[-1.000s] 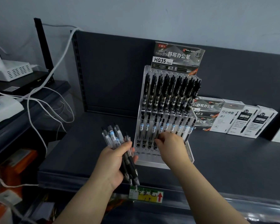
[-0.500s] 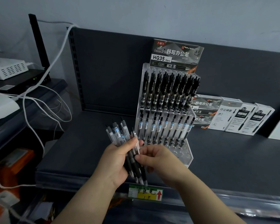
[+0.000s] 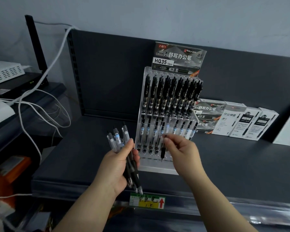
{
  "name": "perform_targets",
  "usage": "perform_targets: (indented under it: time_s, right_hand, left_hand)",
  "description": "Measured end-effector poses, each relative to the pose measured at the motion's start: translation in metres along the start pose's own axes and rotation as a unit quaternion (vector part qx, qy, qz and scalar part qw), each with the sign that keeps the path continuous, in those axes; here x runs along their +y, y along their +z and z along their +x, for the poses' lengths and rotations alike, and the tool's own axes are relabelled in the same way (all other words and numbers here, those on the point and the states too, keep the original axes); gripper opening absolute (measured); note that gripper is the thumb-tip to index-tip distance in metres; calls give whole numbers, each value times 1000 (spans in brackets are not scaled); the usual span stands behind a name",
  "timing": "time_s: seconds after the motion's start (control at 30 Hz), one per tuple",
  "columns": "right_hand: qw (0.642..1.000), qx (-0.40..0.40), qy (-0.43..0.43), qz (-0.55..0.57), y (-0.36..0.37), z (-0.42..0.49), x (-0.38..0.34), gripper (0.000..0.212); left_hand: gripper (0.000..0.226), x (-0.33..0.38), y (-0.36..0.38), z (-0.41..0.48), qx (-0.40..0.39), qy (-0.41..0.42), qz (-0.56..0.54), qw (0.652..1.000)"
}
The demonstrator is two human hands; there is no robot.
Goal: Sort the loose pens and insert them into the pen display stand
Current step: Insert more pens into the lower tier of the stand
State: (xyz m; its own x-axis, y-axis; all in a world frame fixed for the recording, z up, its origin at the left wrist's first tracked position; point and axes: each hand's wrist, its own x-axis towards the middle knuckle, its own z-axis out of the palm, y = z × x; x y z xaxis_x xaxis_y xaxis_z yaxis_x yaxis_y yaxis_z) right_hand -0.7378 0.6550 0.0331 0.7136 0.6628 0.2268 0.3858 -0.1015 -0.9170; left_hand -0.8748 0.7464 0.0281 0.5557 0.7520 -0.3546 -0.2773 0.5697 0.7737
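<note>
My left hand (image 3: 119, 166) is wrapped around a bunch of pens (image 3: 118, 139). Their clear tops stick up past my thumb, and their dark tips point down below my palm. This hand is just in front of the left side of the pen stand (image 3: 157, 169).

My right hand (image 3: 181, 153) pinches one pen (image 3: 162, 152) at its top end, between my thumb and fingertips. The pen hangs almost straight down, tip low, right in front of the bottom part of the stand. I cannot tell if the tip touches the stand.

The stand is see-through plastic and sits on a dark gray shelf (image 3: 241, 164). Black pens (image 3: 172, 96) fill its top row. Clear pens with blue labels (image 3: 148, 129) stand in the row below. A card (image 3: 178, 59) with writing stands up at the top.

To the right of the stand, some pen boxes (image 3: 238, 121) sit at the back of the shelf. A yellow and green price tag (image 3: 147, 200) is on the shelf's front edge, below my left hand. White cords (image 3: 40, 77) hang on the far left.
</note>
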Motion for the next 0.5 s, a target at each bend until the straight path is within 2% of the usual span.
perform_targets:
  time_s: [0.1,0.2,0.27,0.5]
  right_hand:
    - [996,83,-38,-11,-4,7,2,15]
    - [992,110,-52,-43,-6,14,6,12]
    - [990,104,-52,-76,-5,18,10,9]
    - [978,21,-56,-200,3,19,23,18]
  left_hand:
    - [21,-1,3,-2,-3,-11,-20,1000]
    - [17,0,3,-4,-7,-9,-22,1000]
    - [15,0,4,-4,-11,-2,-12,1000]
    - [11,1,5,-7,-22,15,7,1000]
